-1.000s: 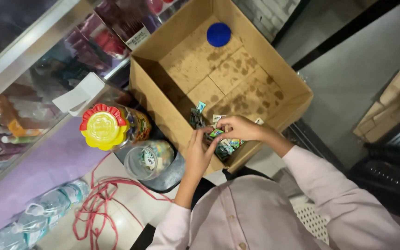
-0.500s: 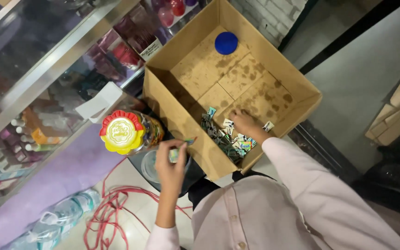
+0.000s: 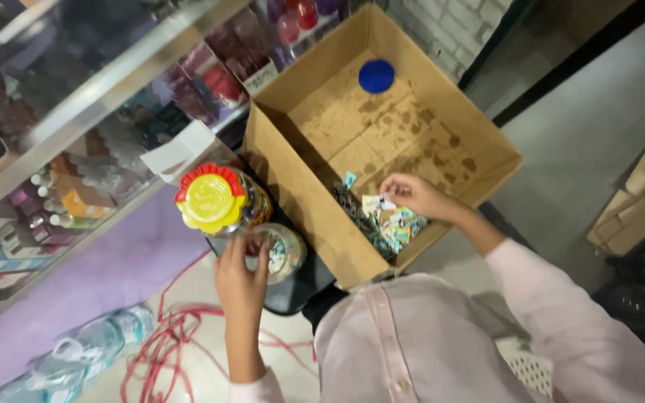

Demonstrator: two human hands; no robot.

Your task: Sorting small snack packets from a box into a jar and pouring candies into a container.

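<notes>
**Sachets in box, jar by left hand**

Sachets (image 3: 386, 224) lay heaped in the near corner of a cardboard box (image 3: 304, 186), small and multi-coloured, w/ a few spilling toward the box's stained floor. Right hand (image 3: 410, 195) was inside the box, just above the heap, fingers pinched shut on one small pale sachet. Left hand (image 3: 242, 276) reached fwd over the desk (image 3: 296, 295), fingers curled loosely around the near side of an open clear jar (image 3: 281, 250); grip looked partial, not fully closed. Jar held more colourful bits inside, can't tell exactly what. Just beside it, to the left & touching or nearly so, stood a taller jar w/ a yellow lid (image 3: 209, 198) rimmed in red. Both jars sat close against the box's outer wall.

At the far end of the box floor lay a round blue cap (image 3: 376, 75), well apart from the sachets. Box flaps stood open. Left of the jars ran a glass display case (image 3: 76, 127) w/ shelves of small bottles & packets, blurred. A white card (image 3: 177, 153) rested on its edge near the lidded jar. Below the left forearm a red cord (image 3: 166, 347) lay tangled, and a plastic bottle (image 3: 76, 358) lay on its side near it. Person wore a pale pink shirt (image 3: 412, 343).
</notes>
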